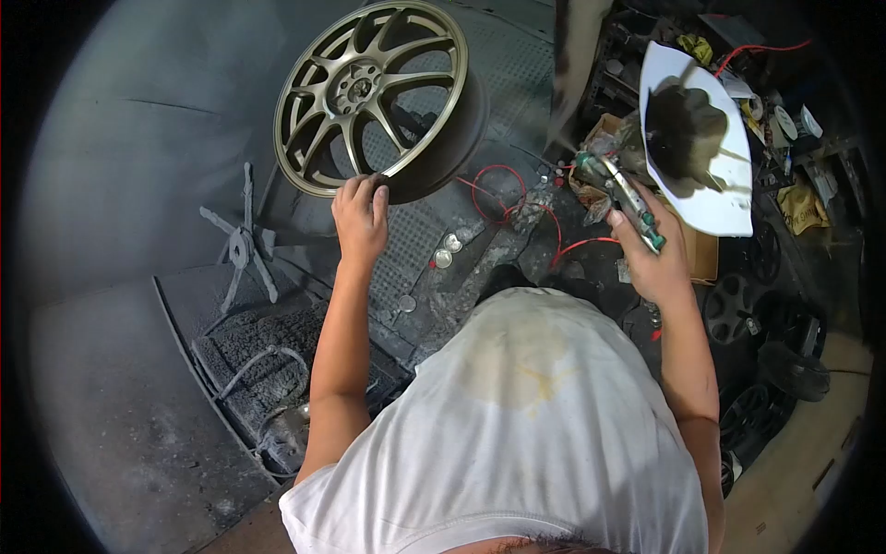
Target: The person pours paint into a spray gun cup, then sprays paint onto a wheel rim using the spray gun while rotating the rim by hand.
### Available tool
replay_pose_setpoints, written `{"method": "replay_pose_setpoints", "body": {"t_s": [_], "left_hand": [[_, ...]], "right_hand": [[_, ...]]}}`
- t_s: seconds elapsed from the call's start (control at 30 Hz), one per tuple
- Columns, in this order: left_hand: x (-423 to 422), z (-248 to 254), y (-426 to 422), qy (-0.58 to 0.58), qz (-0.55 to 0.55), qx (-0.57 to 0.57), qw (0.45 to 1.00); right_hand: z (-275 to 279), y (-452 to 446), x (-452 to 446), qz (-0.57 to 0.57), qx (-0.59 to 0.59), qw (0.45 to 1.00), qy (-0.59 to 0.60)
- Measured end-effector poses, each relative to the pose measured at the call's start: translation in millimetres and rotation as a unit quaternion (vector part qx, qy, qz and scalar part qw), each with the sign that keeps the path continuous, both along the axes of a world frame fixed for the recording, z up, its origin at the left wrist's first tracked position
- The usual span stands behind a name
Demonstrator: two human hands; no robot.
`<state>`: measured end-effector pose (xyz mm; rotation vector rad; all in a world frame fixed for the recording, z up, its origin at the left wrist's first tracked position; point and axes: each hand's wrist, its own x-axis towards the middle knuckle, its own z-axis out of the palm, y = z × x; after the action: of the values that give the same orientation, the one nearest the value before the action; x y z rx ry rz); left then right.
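A bronze-gold alloy wheel rim (380,103) with several spokes stands tilted at the upper middle of the head view. My left hand (360,220) grips its lower edge, fingers curled over the lip. On the right, my right hand (657,254) is closed around the handle of a spray gun (620,189) with a metal body and green parts. The gun's front end points up and left, apart from the rim. Just beyond the gun is a white sheet (729,198) with a dark grey, petal-shaped patch on it.
A red hose (557,235) winds over the stained floor. Small round metal discs (444,258) lie near my feet. At left stand a grey star-shaped stand (242,251) and a rough dark block (254,360). Cluttered shelves (784,125) and dark wheels (729,309) fill the right side.
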<state>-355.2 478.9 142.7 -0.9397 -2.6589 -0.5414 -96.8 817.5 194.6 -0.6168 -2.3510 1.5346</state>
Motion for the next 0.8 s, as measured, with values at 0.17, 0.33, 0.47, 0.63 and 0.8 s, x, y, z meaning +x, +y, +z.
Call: {"method": "replay_pose_setpoints", "body": {"t_s": [0.17,0.33,0.47,0.63,0.8], "left_hand": [[-1.0,-5.8,-11.4,-0.015,-0.007,0.016,1.000],[-0.8,-8.5,-18.3,-0.027,-0.013,0.029,0.999],[2.3,-11.4,-24.0,0.002,-0.020,0.022,1.000],[0.5,-14.9,-30.5,0.015,-0.020,0.008,1.000],[-4.2,-14.0,-39.6,0.001,-0.023,0.029,0.999]], "right_hand": [[5.6,-27.3,8.4,0.099,-0.144,0.975,-0.139],[-14.0,-30.6,16.0,0.064,0.014,0.996,-0.059],[-6.1,-12.0,-0.7,-0.026,-0.034,0.998,-0.055],[-13.2,-16.2,-6.0,0.004,-0.151,0.979,-0.137],[-24.7,-36.5,10.4,0.139,-0.166,0.967,-0.135]]}}
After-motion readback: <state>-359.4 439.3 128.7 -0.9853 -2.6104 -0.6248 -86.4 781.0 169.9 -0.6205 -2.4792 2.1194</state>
